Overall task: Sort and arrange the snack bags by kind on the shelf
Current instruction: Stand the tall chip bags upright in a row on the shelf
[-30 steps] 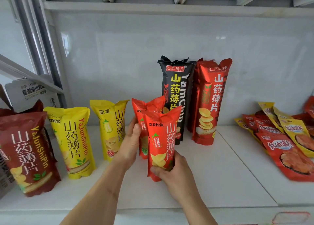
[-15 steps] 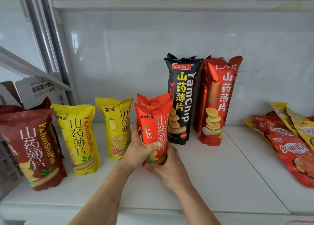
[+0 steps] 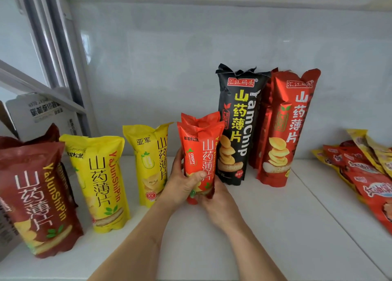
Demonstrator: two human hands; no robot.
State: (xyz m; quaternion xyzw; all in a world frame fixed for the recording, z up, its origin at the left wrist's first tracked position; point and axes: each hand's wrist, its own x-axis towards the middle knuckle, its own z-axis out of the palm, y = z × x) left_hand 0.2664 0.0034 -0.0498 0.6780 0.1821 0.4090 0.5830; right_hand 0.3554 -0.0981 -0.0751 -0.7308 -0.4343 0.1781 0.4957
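Orange-red snack bags (image 3: 200,151), two of them pressed front to back, stand upright near the middle of the white shelf (image 3: 275,227), about midway between its back wall and its front edge. The front bag is glossy, with a crimped top, white characters running down its face, a small green-leaf mark with "CRISPY" beside it, and pictured chips low down; only the crinkled top of the rear bag shows behind it. The left hand (image 3: 182,185) grips the pair from the left side, thumb curled across the front of the near bag and fingers wrapped behind. The right hand (image 3: 220,204) holds the bottom of the pair from the right, fingers curled under and around the base.

Just behind and to the right stand a tall black bag (image 3: 237,123) and a tall red bag (image 3: 284,130), close to the shelf's back wall. Toward the left end stand a small yellow bag (image 3: 151,164), a larger yellow bag (image 3: 99,181), and a dark red bag (image 3: 38,196) nearest the front edge. Flat red and yellow packets (image 3: 367,170) lie in a pile at the shelf's right end.
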